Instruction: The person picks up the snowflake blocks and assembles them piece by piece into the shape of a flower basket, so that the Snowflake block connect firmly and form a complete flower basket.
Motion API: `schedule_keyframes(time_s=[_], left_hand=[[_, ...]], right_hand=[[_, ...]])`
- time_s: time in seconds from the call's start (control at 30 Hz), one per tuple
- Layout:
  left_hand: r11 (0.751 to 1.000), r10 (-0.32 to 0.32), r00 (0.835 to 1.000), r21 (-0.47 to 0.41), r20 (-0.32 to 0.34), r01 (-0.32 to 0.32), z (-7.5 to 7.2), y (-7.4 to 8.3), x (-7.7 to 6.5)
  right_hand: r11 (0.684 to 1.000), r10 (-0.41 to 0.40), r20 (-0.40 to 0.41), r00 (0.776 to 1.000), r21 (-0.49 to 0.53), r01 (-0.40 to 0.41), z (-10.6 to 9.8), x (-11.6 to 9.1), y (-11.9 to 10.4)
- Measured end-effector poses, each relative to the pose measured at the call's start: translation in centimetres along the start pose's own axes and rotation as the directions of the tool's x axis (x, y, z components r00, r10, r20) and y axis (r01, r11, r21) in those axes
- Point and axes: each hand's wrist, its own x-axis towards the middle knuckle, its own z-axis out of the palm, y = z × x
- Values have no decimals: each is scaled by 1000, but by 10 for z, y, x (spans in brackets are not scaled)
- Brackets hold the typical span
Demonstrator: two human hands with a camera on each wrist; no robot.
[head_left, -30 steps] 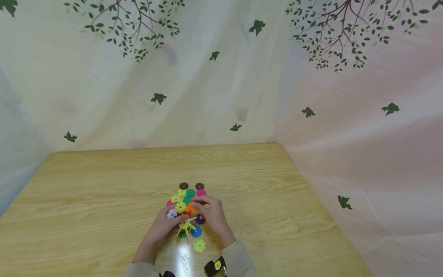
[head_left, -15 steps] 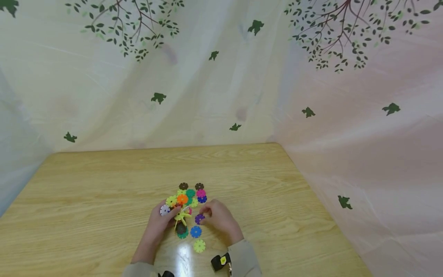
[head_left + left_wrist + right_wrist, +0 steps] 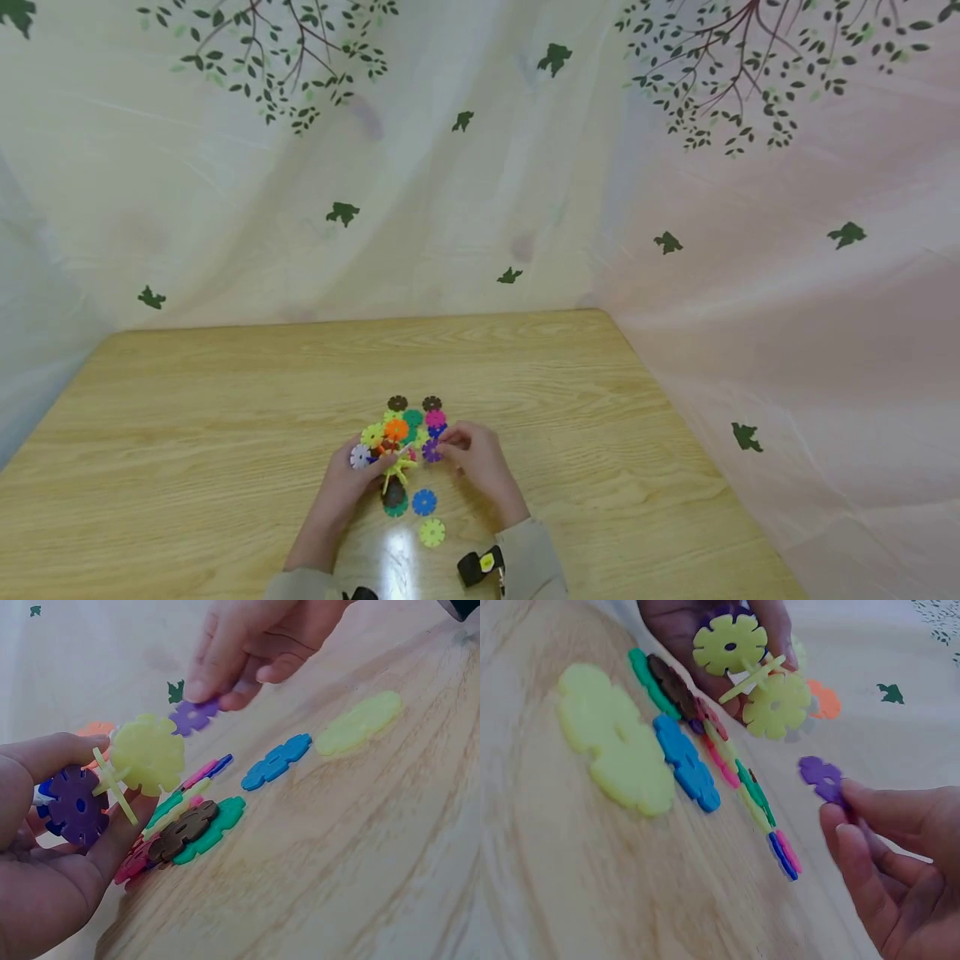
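Note:
My left hand (image 3: 348, 482) grips a cluster of interlocked, slotted plastic flower discs (image 3: 148, 755), standing at angles to each other. Yellow, orange (image 3: 397, 430), white (image 3: 360, 456) and dark purple (image 3: 77, 806) discs show in it; the fingers hide part of it. Between thumb and fingertips, my right hand (image 3: 482, 468) pinches a single purple flower disc (image 3: 821, 778). That disc is off the table and apart from the cluster, just to its right in the head view.
Loose flower discs lie on the wooden table (image 3: 600, 433): a blue one (image 3: 424, 502), a yellow one (image 3: 432, 532), and a brown disc (image 3: 184, 831) overlapping a green one (image 3: 225, 817). Behind the cluster are more, including pink (image 3: 436, 418) and brown (image 3: 397, 403). A printed curtain (image 3: 450, 217) hangs behind.
My right hand moved from the cluster down to the purple disc, took hold of it and raised it from the table. My left hand shifted slightly left with the cluster, uncovering a brown disc.

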Motion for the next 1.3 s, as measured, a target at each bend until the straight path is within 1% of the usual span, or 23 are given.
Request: schedule_keyframes(time_s=[0.07, 0.13, 0.33, 0.53, 0.7, 0.83, 0.93, 1.13, 1.3], left_hand=[[1000, 4, 1000, 5, 10, -4, 0, 0, 0], [1000, 8, 1000, 25, 15, -8, 0, 0, 0], [995, 33, 999, 93, 21, -35, -1, 0, -1], [987, 66, 998, 145, 10, -67, -1, -2, -1], [979, 57, 998, 195, -7, -54, -1, -1, -1], [974, 70, 997, 217, -18, -65, 0, -1, 0], [972, 88, 996, 222, -28, -80, 0, -1, 0], [974, 79, 996, 216, -36, -70, 1, -1, 0], [975, 74, 996, 214, -45, -63, 3, 1, 0]], right_hand=[[998, 3, -27, 1000, 67, -2, 1, 1, -1], [995, -6, -45, 999, 96, 11, 2, 1, -2], [993, -50, -36, 998, 102, 53, 7, 1, -5], [995, -78, -58, 995, 66, 81, 13, 0, -7], [990, -138, -59, 989, -10, 137, 15, -4, -11], [985, -171, -58, 984, -28, 170, 16, -4, -11], [986, -167, -61, 984, -18, 166, 18, -3, -10], [992, -124, -62, 990, 18, 125, 21, -1, -9], [995, -91, -42, 995, 43, 93, 23, 0, -10]])
